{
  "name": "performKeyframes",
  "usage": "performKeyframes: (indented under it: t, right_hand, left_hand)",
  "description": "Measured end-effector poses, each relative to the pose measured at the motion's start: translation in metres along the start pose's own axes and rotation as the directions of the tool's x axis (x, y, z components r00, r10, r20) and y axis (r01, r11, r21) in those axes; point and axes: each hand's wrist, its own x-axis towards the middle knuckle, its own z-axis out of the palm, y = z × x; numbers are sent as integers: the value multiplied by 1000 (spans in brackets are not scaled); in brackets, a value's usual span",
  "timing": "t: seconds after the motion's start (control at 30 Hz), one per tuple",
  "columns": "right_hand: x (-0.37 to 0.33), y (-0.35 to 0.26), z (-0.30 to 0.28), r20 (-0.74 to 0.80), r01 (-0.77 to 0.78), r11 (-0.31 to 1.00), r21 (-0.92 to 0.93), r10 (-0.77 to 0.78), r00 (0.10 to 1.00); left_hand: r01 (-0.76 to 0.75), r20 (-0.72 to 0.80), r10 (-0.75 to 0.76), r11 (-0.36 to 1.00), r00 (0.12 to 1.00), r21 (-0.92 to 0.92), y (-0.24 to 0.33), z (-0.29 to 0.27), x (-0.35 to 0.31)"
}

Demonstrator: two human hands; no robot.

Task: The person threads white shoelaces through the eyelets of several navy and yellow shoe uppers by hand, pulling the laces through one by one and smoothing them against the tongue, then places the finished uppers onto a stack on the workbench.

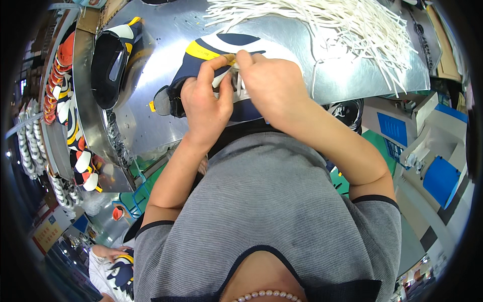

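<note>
A navy, white and yellow shoe upper (211,50) lies on the shiny metal worktable (166,30) in front of me. My left hand (206,103) grips it from the left, thumb and forefinger pinching near the eyelets. My right hand (269,85) pinches a white lace (237,79) at the same spot, fingertips touching those of the left hand. Both hands cover the middle of the upper.
A large heap of white laces (352,25) lies at the table's far right. Another navy and yellow shoe upper (113,58) rests at the left. Racks of finished uppers (65,100) curve along the left. Blue and white machines (427,146) stand to the right. Another person's hand (108,251) works at the lower left.
</note>
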Motion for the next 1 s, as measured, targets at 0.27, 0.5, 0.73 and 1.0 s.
performKeyframes:
  t: [0.27,0.5,0.73,1.0]
  right_hand:
    - [-5,3,-13,70,-31,996,79,26,997]
    - [0,6,-5,63,-95,976,197,84,994]
    - [-4,41,12,-2,-280,671,686,386,922]
    - [-6,30,21,-118,-294,785,546,419,900]
  left_hand:
    - [245,31,-262,842,964,-480,8,-5,-2]
    - [332,105,-325,804,940,-493,-4,-3,-4]
    - [384,104,-383,793,918,-472,4,-3,9]
    - [505,263,-444,617,857,-603,1,-4,22]
